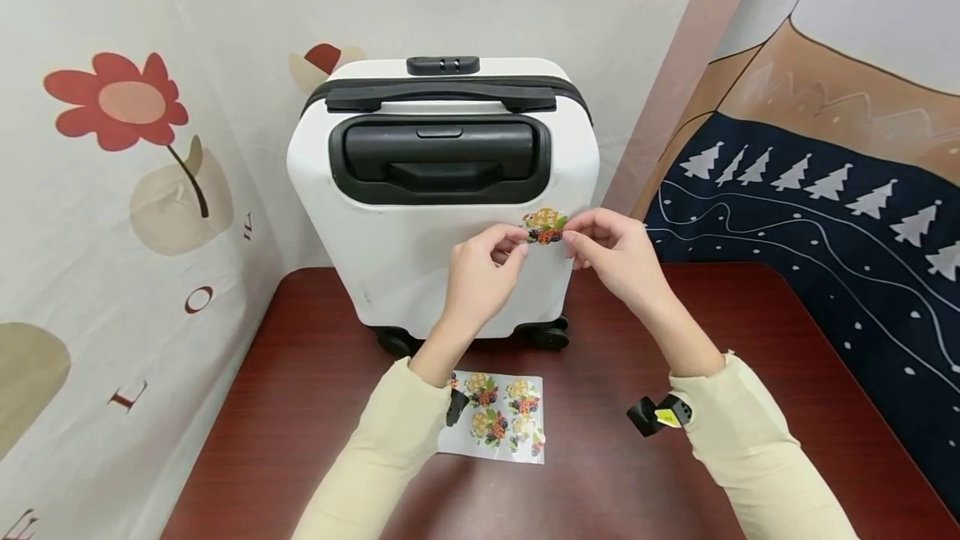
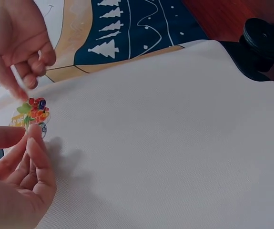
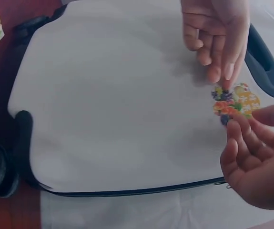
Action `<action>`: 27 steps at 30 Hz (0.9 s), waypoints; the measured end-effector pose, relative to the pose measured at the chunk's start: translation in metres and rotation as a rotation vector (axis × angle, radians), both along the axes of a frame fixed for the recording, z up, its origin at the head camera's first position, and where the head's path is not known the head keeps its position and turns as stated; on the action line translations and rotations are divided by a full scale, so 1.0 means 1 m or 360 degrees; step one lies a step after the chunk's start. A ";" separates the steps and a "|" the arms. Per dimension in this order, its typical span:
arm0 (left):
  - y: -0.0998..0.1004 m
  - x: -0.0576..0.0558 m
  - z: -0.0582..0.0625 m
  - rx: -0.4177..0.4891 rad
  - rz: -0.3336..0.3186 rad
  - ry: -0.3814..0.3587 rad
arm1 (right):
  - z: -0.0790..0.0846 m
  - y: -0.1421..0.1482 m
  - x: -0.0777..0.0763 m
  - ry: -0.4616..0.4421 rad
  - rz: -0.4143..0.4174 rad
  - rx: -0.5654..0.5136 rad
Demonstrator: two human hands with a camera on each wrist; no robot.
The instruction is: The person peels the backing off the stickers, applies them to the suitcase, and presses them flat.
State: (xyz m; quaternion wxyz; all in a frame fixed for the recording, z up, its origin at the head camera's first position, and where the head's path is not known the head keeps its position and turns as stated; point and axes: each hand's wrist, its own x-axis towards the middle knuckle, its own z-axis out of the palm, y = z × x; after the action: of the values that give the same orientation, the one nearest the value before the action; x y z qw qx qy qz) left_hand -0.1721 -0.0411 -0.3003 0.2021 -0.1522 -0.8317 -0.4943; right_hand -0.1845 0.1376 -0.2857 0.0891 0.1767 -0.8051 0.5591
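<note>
Pale fabric printed with a red flower and scattered letters fills the upper left of the frame, and dark navy cloth with white trees runs down the right. Below stands a reddish-brown wooden table. On it, just above the middle of the frame, an upright white hard-shell suitcase stands closed, its inside hidden; a black telescopic pull handle sits pushed down in its dark recess, with a black carry handle just above. Two black wheels show at the lower edge, such as the right one. At bottom centre a white rectangular sheet bears several colourful fruit stickers, partly covered by the left sleeve.

Right of centre, a small multicoloured fruit-and-flower sticker is held up at the suitcase's front, below the recess's right corner; whether it touches the shell cannot be told. It lies between the fingertips of both hands. The left hand pinches its left edge between thumb and forefinger, the other fingers bent; the right hand pinches its right edge likewise, nearly closed at the tips.
</note>
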 end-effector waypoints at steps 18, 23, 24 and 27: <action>-0.010 -0.001 -0.002 0.0083 -0.0080 -0.0152 | -0.005 0.002 -0.003 -0.0097 0.0228 0.0132; -0.009 -0.001 -0.002 0.0078 -0.0097 -0.0181 | 0.000 -0.002 -0.003 -0.0041 0.0315 0.0098; -0.009 -0.001 -0.001 0.0078 -0.0101 -0.0185 | -0.001 -0.003 -0.003 -0.0052 0.0315 0.0105; -0.010 0.000 -0.001 0.0079 -0.0108 -0.0201 | -0.006 -0.002 -0.004 -0.0112 0.0313 0.0148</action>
State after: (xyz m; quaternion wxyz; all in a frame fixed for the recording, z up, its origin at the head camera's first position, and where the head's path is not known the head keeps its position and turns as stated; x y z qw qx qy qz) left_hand -0.1724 -0.0508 -0.3014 0.1359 -0.1438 -0.8246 -0.5300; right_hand -0.1883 0.1354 -0.2919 -0.0028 0.2392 -0.8116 0.5329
